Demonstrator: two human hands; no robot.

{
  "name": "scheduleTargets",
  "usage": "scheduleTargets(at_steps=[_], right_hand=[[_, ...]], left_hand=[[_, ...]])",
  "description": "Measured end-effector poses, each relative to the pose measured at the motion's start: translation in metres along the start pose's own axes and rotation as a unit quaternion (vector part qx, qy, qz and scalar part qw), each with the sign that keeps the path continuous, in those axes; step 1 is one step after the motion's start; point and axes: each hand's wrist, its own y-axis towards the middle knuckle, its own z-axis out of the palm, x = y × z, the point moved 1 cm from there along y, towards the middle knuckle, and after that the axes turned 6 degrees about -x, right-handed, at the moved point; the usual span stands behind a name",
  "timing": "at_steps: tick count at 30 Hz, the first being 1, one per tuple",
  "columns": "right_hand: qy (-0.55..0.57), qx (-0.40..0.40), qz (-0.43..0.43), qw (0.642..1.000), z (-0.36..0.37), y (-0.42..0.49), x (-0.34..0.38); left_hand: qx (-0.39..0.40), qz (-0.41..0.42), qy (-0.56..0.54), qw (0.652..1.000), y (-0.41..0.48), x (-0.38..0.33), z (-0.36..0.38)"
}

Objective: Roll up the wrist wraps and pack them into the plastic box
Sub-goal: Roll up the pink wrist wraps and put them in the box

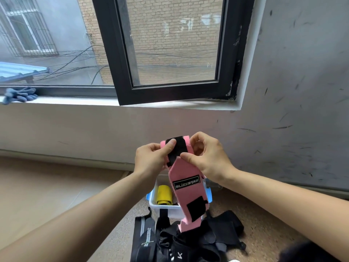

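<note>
Soft window [170,44] daylight, wide-angle distortion

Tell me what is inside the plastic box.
A rolled yellow wrap lies in the plastic box. The hanging pink wrap covers the box's right part, so anything there cannot be seen.

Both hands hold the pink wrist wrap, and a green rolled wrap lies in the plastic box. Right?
No: the head view shows the rolled wrap in the plastic box is yellow, not green. The left hand and right hand do hold the pink wrist wrap.
</note>
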Motion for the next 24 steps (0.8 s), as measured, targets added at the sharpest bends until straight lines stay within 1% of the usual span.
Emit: scheduleTargets(at_steps=[2, 4, 7, 9, 12, 14, 16, 18, 21, 22, 24], right_hand=[[-0.001, 0.006, 0.019, 1.0, 0.0, -0.001, -0.001], [0.054, 0.002, 0.077, 0.996, 0.002, -0.003, 0.001], [0.149, -0.005, 0.183, 0.972, 0.005, -0.003, 0.008], [0.178, -0.01, 0.214, 0.96, 0.006, -0.002, 0.013], [0.176, -0.025, 0.219, 0.959, 0.005, 0.001, 0.015], [0.156, -0.031, 0.216, 0.963, 0.004, 0.0, 0.014], [0.166, -0.03, 0.213, 0.962, 0.002, 0.0, 0.013], [0.18, -0.006, 0.198, 0.964, 0.001, -0.002, 0.011], [0.156, 0.055, 0.173, 0.971, 0.0, -0.006, 0.009], [0.161, 0.064, 0.173, 0.97, 0.0, -0.006, 0.01], [0.182, 0.054, 0.172, 0.967, -0.001, -0.004, 0.011]], left_hand=[[0.013, -0.017, -0.035, 0.999, -0.001, -0.003, 0.0], [0.023, -0.018, -0.047, 0.998, -0.002, -0.005, 0.0], [0.041, -0.004, -0.053, 0.998, -0.007, -0.003, 0.003], [0.051, -0.004, -0.061, 0.997, -0.012, -0.002, 0.006], [0.066, -0.029, -0.07, 0.995, -0.014, -0.003, 0.009], [0.067, -0.048, -0.057, 0.995, -0.013, -0.003, 0.009], [0.065, -0.05, -0.039, 0.996, -0.011, -0.003, 0.007], [0.06, -0.044, -0.045, 0.996, -0.009, -0.003, 0.006], [0.054, -0.053, -0.079, 0.994, -0.009, -0.006, 0.003], [0.055, -0.057, -0.087, 0.993, -0.01, -0.006, 0.003], [0.07, -0.055, -0.091, 0.992, -0.01, -0.007, 0.002]])
